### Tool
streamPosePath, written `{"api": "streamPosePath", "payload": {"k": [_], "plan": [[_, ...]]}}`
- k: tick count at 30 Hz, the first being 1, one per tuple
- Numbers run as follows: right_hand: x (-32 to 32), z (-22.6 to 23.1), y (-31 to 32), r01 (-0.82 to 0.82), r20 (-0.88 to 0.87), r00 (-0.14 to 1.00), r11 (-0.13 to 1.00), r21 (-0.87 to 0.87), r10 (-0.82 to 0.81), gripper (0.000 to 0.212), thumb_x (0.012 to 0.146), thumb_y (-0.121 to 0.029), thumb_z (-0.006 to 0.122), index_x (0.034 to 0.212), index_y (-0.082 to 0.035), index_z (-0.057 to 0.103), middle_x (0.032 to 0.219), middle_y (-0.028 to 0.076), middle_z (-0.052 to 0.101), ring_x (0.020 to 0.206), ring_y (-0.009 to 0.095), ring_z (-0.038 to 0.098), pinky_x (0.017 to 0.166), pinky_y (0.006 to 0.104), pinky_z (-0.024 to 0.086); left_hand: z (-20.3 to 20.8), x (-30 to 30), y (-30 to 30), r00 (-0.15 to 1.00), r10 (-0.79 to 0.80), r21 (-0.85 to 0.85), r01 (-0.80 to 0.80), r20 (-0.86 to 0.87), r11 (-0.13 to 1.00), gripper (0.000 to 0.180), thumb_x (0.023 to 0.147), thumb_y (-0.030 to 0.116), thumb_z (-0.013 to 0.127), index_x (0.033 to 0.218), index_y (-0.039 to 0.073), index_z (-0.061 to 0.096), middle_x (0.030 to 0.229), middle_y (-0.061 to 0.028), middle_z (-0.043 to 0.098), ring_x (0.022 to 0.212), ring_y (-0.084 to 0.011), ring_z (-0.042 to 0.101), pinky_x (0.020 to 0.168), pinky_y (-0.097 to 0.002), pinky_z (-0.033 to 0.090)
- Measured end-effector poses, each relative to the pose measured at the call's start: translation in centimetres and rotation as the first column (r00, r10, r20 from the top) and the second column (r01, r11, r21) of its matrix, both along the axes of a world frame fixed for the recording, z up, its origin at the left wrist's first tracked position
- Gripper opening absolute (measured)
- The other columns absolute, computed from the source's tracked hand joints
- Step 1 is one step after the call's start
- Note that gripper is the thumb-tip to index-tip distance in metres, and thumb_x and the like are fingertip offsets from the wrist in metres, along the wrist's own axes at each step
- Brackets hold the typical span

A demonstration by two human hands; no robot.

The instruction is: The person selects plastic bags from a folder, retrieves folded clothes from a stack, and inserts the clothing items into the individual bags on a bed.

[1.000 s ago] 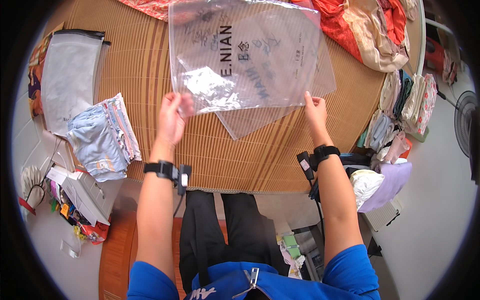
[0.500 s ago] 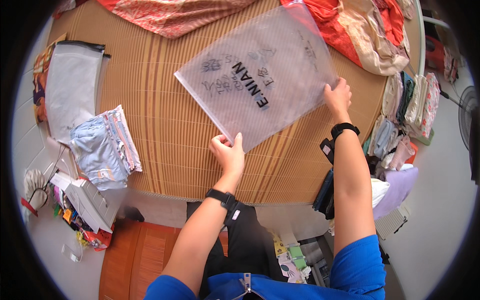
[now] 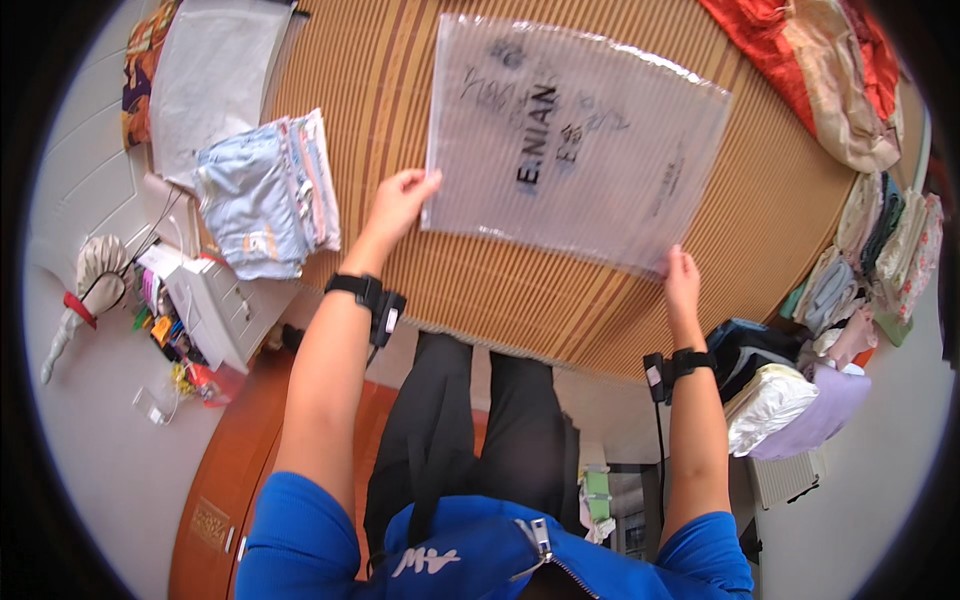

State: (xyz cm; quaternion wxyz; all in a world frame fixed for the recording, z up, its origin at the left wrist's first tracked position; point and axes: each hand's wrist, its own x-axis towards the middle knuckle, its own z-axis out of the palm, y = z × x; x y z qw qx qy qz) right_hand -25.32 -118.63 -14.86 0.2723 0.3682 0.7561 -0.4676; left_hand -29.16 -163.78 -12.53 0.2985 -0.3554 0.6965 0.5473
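Observation:
A large translucent plastic bag (image 3: 610, 150) with dark print and handwriting is spread over the bamboo mat (image 3: 480, 290). My left hand (image 3: 402, 205) pinches its lower left edge between thumb and fingers. At the lower right corner, my right hand (image 3: 681, 285) has its fingers closed on the bag too. Both wrists wear black straps with small devices. Left of my left hand sits a stack of folded clothes (image 3: 255, 200), light blue on top.
Beyond that stack lies a whitish bag (image 3: 212, 85). Red and cream fabric (image 3: 815, 70) covers the far right of the mat. Folded clothes (image 3: 840, 290) line the right edge, with a lilac cloth (image 3: 815, 415) lower down. A white drawer unit (image 3: 215, 310) stands at the left.
The bag has turned so its lower edge runs more nearly across in front of me. My left hand is farther left and up; my right hand is lower. The view has shifted too.

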Motion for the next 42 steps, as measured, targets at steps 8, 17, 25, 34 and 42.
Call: {"api": "streamPosePath", "payload": {"k": [8,17,25,34,42], "plan": [[-0.4,0.0,-1.4,0.023,-0.094,0.995,0.997,-0.077,-0.031,0.025,0.096,-0.026,0.051,0.082,-0.006,0.058,0.068,-0.003,0.052,0.059,0.006,0.045,0.053,0.0213,0.036,-1.7,-0.1,-1.3,0.99,0.138,0.039,-0.138,-0.003,0.99,0.027,0.084,0.023,0.069,0.1,0.002,0.066,0.083,0.0007,0.064,0.071,-0.0062,0.055,0.063,-0.021,0.044],[1.7,-0.7,-1.8,0.062,-0.168,0.983,0.997,-0.047,-0.069,0.013,0.093,-0.015,0.055,0.092,-0.003,0.057,0.078,-0.001,0.058,0.071,0.007,0.052,0.066,0.0229,0.045,-3.1,0.7,-2.1,0.993,0.113,0.01,-0.113,-0.023,0.994,0.023,0.083,0.016,0.069,0.101,0.004,0.064,0.081,0.0038,0.061,0.07,-0.0042,0.053,0.061,-0.0188,0.042],[1.4,-0.1,-2.2,0.074,-0.153,0.985,0.994,-0.077,-0.086,0.011,0.092,-0.011,0.054,0.094,-0.002,0.057,0.082,0.001,0.062,0.076,0.009,0.056,0.071,0.0242,0.045,-2.7,0.8,-1.2,0.989,0.126,-0.032,-0.129,-0.072,0.991,0.019,0.084,0.016,0.068,0.1,0.006,0.062,0.08,0.0042,0.06,0.063,-0.0033,0.051,0.054,-0.0177,0.039],[1.2,0.3,-1.4,0.165,-0.132,0.975,0.979,-0.117,-0.18,0.013,0.091,-0.015,0.057,0.091,-0.002,0.058,0.079,0.0,0.06,0.072,0.008,0.053,0.067,0.0222,0.043,0.6,-1.5,1.2,0.945,0.316,0.077,-0.322,0.087,0.944,0.032,0.091,0.038,0.059,0.091,0.006,0.064,0.077,-0.0007,0.063,0.067,-0.0062,0.055,0.059,-0.0221,0.044],[-0.2,2.0,-3.3,-0.03,-0.225,0.97,0.962,0.271,0.094,0.023,0.092,-0.022,0.057,0.091,0.0,0.064,0.073,-0.001,0.059,0.067,0.006,0.049,0.061,0.0227,0.042,-0.7,-1.1,0.6,0.985,0.121,0.023,-0.119,-0.123,0.993,0.016,0.082,0.017,0.071,0.081,0.006,0.06,0.073,0.002,0.059,0.065,-0.0043,0.05,0.06,-0.0193,0.042]]}}
